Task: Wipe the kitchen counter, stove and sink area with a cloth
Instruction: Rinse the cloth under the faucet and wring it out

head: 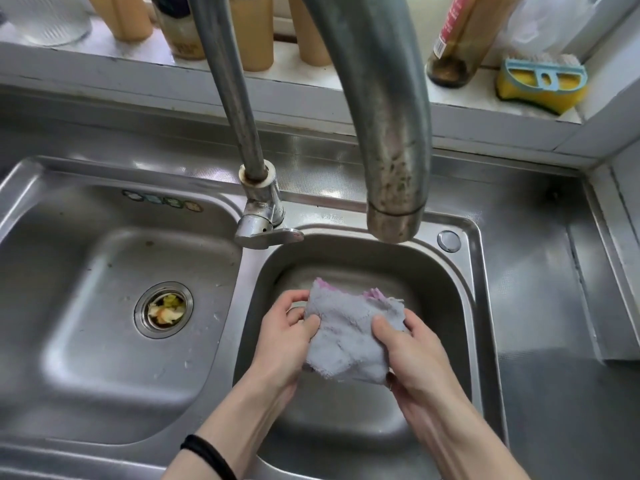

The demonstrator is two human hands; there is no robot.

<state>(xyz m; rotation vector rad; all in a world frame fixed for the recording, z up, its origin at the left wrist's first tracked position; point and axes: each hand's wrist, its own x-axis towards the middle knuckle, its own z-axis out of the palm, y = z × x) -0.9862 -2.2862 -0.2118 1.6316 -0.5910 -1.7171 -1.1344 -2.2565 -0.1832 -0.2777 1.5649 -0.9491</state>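
Cloth (pixel 349 336) was the thing here, a grey fluffy microfibre rag with a pink edge, held bunched over the small right-hand sink basin (pixel 446 289) under the faucet spout (pixel 388 133), no water visibly running. Left hand (pixel 284 337) and right hand (pixel 412 355) were both closed on opposite edges, thumbs on top. Looked soft, floppy and light, probably heavier once soaked, so I'd grab a folded bunch rather than a corner.

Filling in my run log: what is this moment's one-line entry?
cloth | held by left hand, right hand | over small basin | tap dry
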